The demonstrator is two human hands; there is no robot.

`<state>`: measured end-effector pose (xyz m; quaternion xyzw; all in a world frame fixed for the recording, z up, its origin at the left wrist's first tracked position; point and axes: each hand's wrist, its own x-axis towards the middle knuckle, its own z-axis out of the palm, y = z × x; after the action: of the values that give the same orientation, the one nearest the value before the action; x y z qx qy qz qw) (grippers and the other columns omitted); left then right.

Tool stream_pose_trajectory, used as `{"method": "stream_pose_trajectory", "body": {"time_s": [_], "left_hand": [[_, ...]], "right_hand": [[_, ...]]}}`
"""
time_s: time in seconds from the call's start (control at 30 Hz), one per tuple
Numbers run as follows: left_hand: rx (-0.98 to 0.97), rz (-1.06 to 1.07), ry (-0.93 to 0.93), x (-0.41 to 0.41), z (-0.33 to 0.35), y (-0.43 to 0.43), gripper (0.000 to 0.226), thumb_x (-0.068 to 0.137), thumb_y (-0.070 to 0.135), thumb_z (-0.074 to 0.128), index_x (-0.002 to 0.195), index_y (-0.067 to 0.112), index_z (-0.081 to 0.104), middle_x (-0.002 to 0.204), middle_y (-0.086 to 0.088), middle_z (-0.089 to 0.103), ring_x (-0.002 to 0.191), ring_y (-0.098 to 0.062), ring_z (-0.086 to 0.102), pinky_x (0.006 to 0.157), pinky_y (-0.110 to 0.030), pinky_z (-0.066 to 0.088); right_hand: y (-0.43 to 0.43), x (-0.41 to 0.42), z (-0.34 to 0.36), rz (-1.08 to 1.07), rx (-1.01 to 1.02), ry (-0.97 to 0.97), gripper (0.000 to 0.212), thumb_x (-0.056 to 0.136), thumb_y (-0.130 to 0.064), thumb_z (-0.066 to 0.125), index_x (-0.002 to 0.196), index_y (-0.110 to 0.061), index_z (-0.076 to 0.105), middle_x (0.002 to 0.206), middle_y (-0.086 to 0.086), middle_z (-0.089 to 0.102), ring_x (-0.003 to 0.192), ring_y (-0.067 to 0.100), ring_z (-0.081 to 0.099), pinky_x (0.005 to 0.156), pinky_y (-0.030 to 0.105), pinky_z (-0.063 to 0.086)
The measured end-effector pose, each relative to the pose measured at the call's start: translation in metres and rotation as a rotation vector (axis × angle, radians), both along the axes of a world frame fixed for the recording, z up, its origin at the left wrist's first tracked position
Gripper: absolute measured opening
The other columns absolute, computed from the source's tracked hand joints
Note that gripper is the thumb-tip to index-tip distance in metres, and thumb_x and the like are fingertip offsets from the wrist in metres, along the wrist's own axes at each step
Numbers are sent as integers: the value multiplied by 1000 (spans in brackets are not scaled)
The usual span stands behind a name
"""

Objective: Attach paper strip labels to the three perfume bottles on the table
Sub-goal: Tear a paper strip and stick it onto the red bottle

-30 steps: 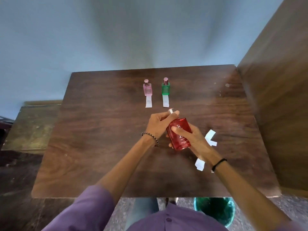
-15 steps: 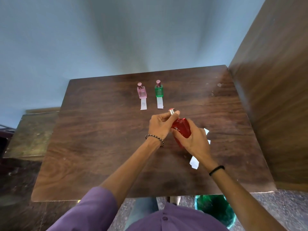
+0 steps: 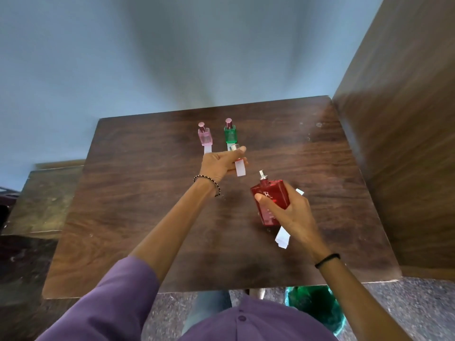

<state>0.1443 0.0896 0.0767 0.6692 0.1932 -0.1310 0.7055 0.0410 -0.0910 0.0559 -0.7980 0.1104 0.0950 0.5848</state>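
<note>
The red bottle (image 3: 270, 202) is held above the table (image 3: 128, 217) at its right side, long axis running away from the person, bare spray nozzle pointing to the far edge and tilted slightly left. The right hand (image 3: 290, 215) wraps its body, thumb across the front, with paper strips (image 3: 282, 238) showing beneath. The left hand (image 3: 221, 163), well apart, is closed on the cap (image 3: 234, 148) and a paper strip (image 3: 240, 169). The pink bottle (image 3: 205, 136) and green bottle (image 3: 230, 133) stand upright at the far side, strips beneath them.
</note>
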Motion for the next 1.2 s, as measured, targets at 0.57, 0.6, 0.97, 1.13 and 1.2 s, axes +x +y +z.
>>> {"method": "stream_pose_trajectory", "body": {"time_s": [0.57, 0.6, 0.97, 1.13, 1.2], "left_hand": [[-102, -93, 121, -28, 4, -22, 37, 81, 33, 76, 99, 1, 74, 98, -15, 76, 93, -24, 74, 73, -29, 61], [-106, -87, 125, -29, 4, -24, 35, 81, 32, 76, 98, 1, 74, 97, -15, 76, 91, -24, 74, 70, -27, 61], [-95, -25, 83, -39, 4, -36, 40, 83, 25, 76, 95, -12, 70, 86, -19, 74, 75, -24, 74, 71, -33, 62], [-121, -50, 83, -41, 4, -37, 32, 82, 26, 77, 85, -5, 71, 88, -21, 74, 81, -30, 73, 77, -39, 62], [-122, -51, 83, -42, 5, -38, 28, 82, 26, 77, 79, -2, 70, 83, -19, 73, 79, -29, 73, 76, -39, 62]], "right_hand": [[-17, -4, 23, 109, 662, 90, 60, 88, -4, 69, 136, -37, 53, 116, 19, 68, 81, 50, 71, 74, 52, 60], [-16, -4, 24, 83, 590, 78, 60, 87, -3, 70, 134, -37, 55, 115, 19, 69, 80, 49, 72, 75, 52, 60], [3, -7, 14, 201, -514, -302, 63, 84, -25, 64, 142, -41, 42, 117, -9, 68, 99, 17, 66, 79, 37, 56], [10, -7, 9, 215, -634, -326, 63, 86, -22, 60, 144, -32, 40, 105, 1, 67, 86, 27, 65, 66, 36, 51], [11, -7, 8, 210, -666, -328, 62, 86, -21, 60, 144, -29, 40, 104, 3, 66, 84, 28, 65, 62, 34, 46]]}}
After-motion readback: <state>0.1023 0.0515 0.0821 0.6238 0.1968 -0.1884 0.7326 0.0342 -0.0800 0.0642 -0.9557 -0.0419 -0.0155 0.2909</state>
